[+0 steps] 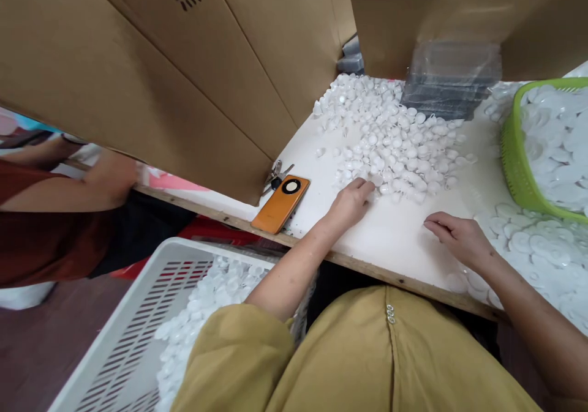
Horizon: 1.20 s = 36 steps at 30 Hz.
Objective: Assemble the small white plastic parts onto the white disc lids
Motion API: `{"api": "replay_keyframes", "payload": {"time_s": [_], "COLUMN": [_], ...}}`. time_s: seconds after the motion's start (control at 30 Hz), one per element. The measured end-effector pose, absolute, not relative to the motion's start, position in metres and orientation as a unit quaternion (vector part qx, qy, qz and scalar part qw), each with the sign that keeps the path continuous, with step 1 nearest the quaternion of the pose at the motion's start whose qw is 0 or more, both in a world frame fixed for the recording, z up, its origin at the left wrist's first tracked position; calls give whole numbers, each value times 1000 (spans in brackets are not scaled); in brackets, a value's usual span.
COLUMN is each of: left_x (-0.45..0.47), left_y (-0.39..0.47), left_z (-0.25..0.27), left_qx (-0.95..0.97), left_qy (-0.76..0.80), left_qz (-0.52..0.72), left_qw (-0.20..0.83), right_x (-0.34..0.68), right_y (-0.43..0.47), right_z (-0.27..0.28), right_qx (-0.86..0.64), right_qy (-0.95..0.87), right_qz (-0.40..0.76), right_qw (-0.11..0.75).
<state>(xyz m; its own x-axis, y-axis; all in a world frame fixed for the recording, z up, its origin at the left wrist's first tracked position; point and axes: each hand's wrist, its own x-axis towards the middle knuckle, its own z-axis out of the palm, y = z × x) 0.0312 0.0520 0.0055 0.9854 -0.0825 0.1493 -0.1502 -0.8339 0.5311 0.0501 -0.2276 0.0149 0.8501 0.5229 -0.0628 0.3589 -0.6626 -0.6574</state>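
A heap of small, round white plastic caps (pixel 404 146) is spread over the white tabletop (pixel 367 243). My left hand (pixel 351 206) is at the heap's near edge, its fingers curled and closed around a white cap (pixel 376 180) that shows at the fingertips. To the right, my right hand (pixel 457 235) hovers over or rests on the bare tabletop; I cannot tell which. Its thumb and fingers are pressed together, and anything between them is hidden. Flat, clear-white plastic discs (pixel 528 240) lie beside that hand.
A green basket (pixel 512 149) of white discs stands at right. Clear plastic bags (pixel 448 81) lie behind the heap. Cardboard panels (pixel 220 81) wall the left and back. An orange phone (pixel 278 207) and keys (pixel 277 176) lie left. Below is a white crate (pixel 124 332); another person's arm (pixel 82 185) shows far left.
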Motion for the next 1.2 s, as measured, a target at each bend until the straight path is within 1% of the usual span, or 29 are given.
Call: {"api": "replay_keyframes", "payload": {"time_s": [0.03,0.1,0.17,0.23,0.3,0.37,0.43,0.47,0.53,0.63,0.67,0.73,0.83,0.97,1.03,1.2], "left_x": [27,18,8,-1,-9,-16,-19,-20,-20,-15,-13,-7,-1,2,2,2], "left_y": [52,47,37,25,13,4,-3,-5,-7,-9,-10,-11,-13,-13,-14,-14], "left_z": [5,4,4,4,5,5,7,7,9,8,6,-1,-12,-19,-20,-19], "left_qx": [943,881,759,623,522,481,506,548,678,841,867,893,913,931,935,939], "left_qy": [-46,-2,40,68,98,116,103,85,39,-21,-38,-75,-113,-86,-85,-81], "left_qz": [61,55,18,-37,-81,-107,-123,-122,-94,-34,-25,-20,-11,-10,-25,-33], "left_qw": [324,470,650,779,843,863,848,823,728,540,496,443,391,354,343,333], "right_x": [49,49,50,51,51,51,51,52,53,56,57,57,54,49,49,54], "right_y": [-227,-225,-223,-220,-217,-215,-215,-215,-217,-220,-221,-222,-218,-203,-193,-178], "right_z": [15,15,12,7,2,-2,-3,-3,-2,1,2,4,7,10,10,3], "right_qx": [-894,-877,-868,-862,-861,-859,-853,-847,-838,-841,-844,-841,-811,-752,-746,-784], "right_qy": [-235,-226,-235,-251,-252,-229,-191,-175,-152,-143,-142,-130,-84,-37,-31,-22], "right_qz": [142,178,201,209,207,203,204,208,215,205,199,204,243,320,353,381], "right_qw": [355,385,390,386,391,411,441,457,478,480,478,484,526,575,564,490]}}
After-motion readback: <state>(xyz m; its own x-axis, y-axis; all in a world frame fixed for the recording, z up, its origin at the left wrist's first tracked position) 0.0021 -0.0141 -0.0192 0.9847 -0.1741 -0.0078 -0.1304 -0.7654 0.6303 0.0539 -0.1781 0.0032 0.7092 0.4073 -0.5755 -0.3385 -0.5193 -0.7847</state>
